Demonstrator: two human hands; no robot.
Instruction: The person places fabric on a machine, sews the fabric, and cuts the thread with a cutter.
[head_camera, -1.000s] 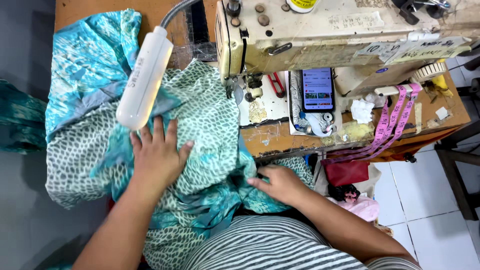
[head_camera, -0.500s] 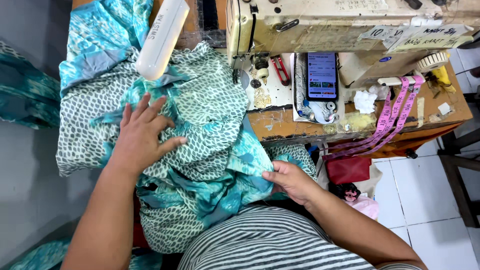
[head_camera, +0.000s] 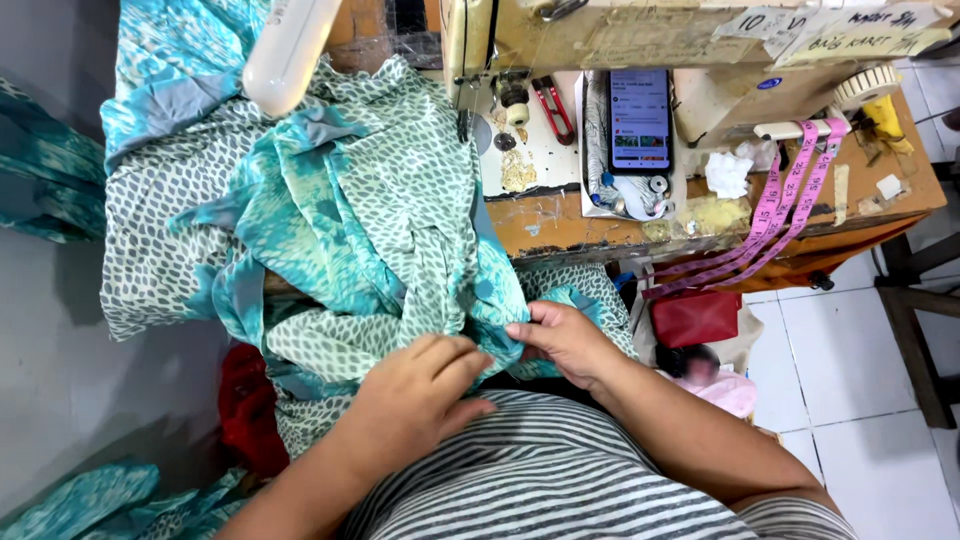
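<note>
Near the lap, below the table edge, the fabric is pinched by both hands together: left hand and right hand clamped on its folds. It is judged light, soft and slippery, best gripped at a hem. Room is open leftward; machine and tape crowd the right.

Fabric heaped on worktop left of sewing machine. Phone before machine, thread snips to its left. Measuring tape draped over worktop's right front edge. Both hands at fabric's near edge.
</note>
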